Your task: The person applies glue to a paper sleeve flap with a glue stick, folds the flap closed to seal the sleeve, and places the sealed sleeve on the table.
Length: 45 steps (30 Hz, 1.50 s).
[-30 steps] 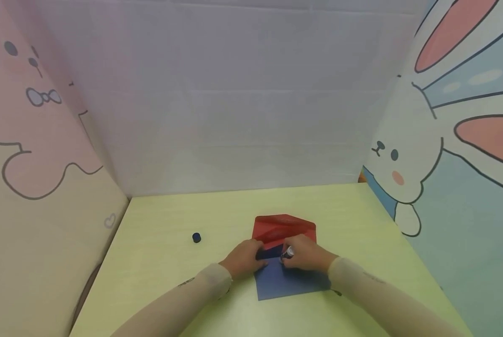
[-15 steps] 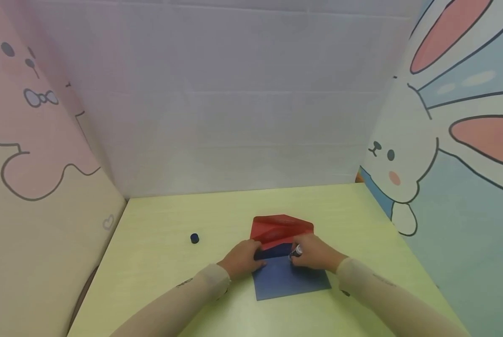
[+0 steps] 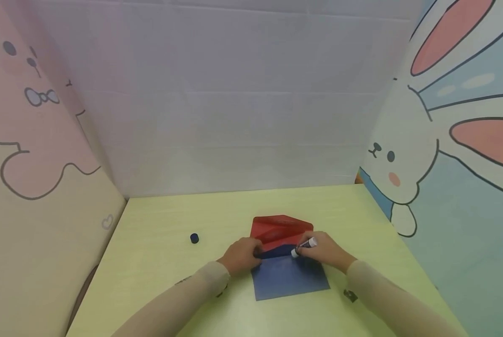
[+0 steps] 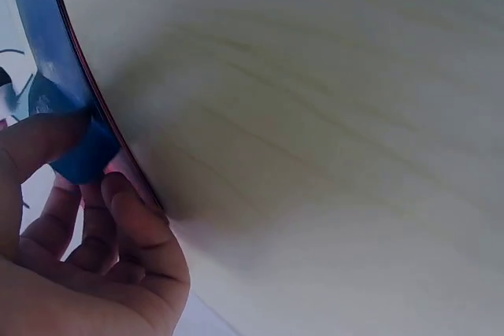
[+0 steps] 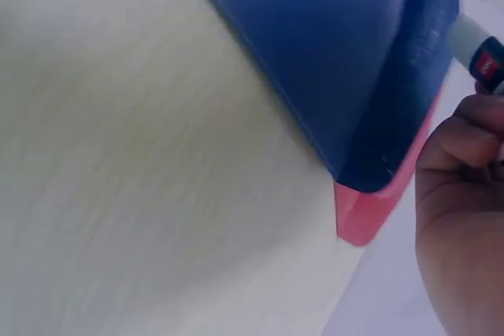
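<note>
A blue envelope (image 3: 290, 279) lies on the table, its darker flap (image 3: 276, 251) unfolded toward the back. Behind it, partly covered, is a red envelope (image 3: 280, 228). At the left end of the blue flap, my left hand (image 3: 239, 255) pinches the paper between thumb and fingers; the left wrist view shows the blue flap (image 4: 88, 147) bent there. My right hand (image 3: 328, 250) grips a glue stick (image 3: 311, 242), tilted, with its white end over the flap's right part. Whether that end touches the paper is hard to tell. In the right wrist view, the glue stick (image 5: 484, 60) shows a dark label.
A small dark blue cap (image 3: 194, 238) stands on the pale yellow table (image 3: 163, 281), left of the envelopes. A white wall (image 3: 243, 117) rises at the back. Cartoon-printed panels (image 3: 407, 173) close off both sides.
My right hand has slid right along the blue flap, and the glue stick has tipped so that more of it shows. My left hand stays at the flap's left end.
</note>
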Tool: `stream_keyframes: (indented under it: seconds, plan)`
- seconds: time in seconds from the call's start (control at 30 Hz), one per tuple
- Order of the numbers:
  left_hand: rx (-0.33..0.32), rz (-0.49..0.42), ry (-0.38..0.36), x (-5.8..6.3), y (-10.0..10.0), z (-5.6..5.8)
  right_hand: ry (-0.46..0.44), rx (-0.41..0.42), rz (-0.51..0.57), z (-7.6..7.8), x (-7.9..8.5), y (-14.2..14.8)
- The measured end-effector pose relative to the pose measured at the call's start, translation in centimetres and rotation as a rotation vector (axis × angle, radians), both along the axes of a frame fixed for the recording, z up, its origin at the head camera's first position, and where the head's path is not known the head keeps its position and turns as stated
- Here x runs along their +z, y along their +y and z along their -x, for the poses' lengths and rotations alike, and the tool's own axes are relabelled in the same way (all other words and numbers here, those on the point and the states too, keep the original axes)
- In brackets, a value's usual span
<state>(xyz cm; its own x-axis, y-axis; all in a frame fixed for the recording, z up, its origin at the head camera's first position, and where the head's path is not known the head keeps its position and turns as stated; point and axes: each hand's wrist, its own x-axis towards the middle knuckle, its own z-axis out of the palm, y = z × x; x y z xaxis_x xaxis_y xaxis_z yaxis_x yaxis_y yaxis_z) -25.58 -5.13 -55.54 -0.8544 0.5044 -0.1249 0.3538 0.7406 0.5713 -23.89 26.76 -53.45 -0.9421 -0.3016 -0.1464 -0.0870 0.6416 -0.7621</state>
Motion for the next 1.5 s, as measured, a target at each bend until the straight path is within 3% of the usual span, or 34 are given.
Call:
stream_keyframes:
  seconds: [0.13,0.23,0.33,0.47,0.57,0.63,0.73,0.87,0.97,1.13,1.3,1.37,1.5]
  plan:
    - [0.012,-0.012,0.047,0.2,-0.6,0.3,-0.078,-0.096,0.106,-0.5,0.7,1.3]
    - [-0.03,-0.002,0.149,0.3,-1.2,0.2,-0.108,-0.164,0.143,-0.7,0.9,2.2]
    - [-0.125,0.057,0.303,0.0,-1.7,-0.2,-0.119,-0.213,0.171,-1.0,0.9,3.1]
    - [-0.289,0.205,0.544,-1.1,-2.3,-0.9,-0.115,-0.247,0.194,-1.4,0.8,3.9]
    - [-0.381,0.306,0.644,-1.3,-2.6,-1.5,-0.106,-0.262,0.191,-1.7,0.8,4.2]
    - [-0.412,0.354,0.612,-1.0,-2.6,-1.8,-0.096,-0.26,0.188,-1.7,0.7,4.5]
    - [-0.416,0.399,0.452,0.3,-2.2,-2.0,-0.088,-0.26,0.193,-1.7,0.5,5.0]
    - [-0.342,0.37,0.223,1.7,-1.4,-2.0,-0.087,-0.26,0.222,-1.6,0.6,5.3]
    - [-0.301,0.323,0.163,1.6,-0.5,-2.0,-0.091,-0.26,0.251,-1.7,0.8,5.2]
    - [-0.243,0.241,0.135,0.4,1.4,-2.5,-0.095,-0.264,0.295,-1.7,0.8,5.2]
    - [-0.068,0.171,0.114,-0.5,3.8,-3.3,-0.093,-0.29,0.282,-1.7,0.6,5.3]
    - [0.001,0.217,0.153,-0.9,4.7,-3.9,-0.096,-0.291,0.292,-1.8,0.6,5.1]
    - [0.083,0.393,0.277,-1.7,6.0,-5.1,-0.105,-0.272,0.316,-1.8,0.5,4.6]
